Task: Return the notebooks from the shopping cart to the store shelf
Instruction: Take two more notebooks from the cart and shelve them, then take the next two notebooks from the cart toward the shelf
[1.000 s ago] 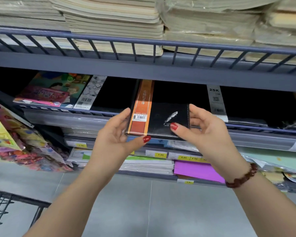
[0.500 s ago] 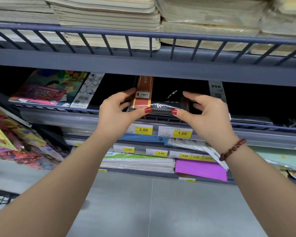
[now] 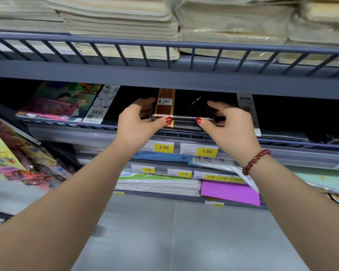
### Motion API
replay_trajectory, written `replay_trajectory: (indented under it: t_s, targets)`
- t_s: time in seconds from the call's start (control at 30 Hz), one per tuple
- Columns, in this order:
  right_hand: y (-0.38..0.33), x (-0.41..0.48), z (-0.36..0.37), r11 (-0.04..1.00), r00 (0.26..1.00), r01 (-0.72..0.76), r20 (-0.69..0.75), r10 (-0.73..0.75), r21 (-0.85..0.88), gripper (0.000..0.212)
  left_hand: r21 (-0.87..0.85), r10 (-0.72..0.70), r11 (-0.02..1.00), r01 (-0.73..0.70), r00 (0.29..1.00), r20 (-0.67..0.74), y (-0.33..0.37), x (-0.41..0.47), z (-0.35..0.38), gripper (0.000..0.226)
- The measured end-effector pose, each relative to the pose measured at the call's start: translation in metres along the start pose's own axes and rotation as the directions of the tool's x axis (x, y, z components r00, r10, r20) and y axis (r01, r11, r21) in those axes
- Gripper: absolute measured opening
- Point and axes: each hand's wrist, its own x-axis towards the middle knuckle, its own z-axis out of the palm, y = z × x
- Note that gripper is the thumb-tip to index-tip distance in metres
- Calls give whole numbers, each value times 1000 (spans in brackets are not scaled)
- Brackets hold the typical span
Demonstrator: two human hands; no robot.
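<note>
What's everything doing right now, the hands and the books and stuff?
black notebook: flat on the middle shelf, gripped at its front edge.
left hand: pinches the black notebook's left corner.
right hand: pinches its right corner.
cream notebook stacks: piled flat on the top shelf.
purple paper: lying flat, lower shelf.

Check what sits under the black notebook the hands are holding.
A second black notebook, front edge only. The left hand, right hand and shelf rail cover the rest.
</note>
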Motion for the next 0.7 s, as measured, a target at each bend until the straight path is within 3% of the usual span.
replay_trajectory:
  t_s: [0.13,0.3,0.47,0.7]
  targets:
    - [0,-17,-10,964,991,133,3,-136,-232,48,123,2,992,1,1000,-25,2,-18,-17,48]
    - [-20,-51,-37,865,946,320,183,-268,-387,50,364,59,930,-38,997,-47,10,-75,-62,48]
    - [-72,-80,-42,807,886,446,316,-338,-388,48,627,50,779,-6,997,-53,34,-134,-125,50]
    - [-168,-126,-14,711,752,631,468,-464,-310,53,758,-2,643,107,990,-139,67,-229,-229,47]
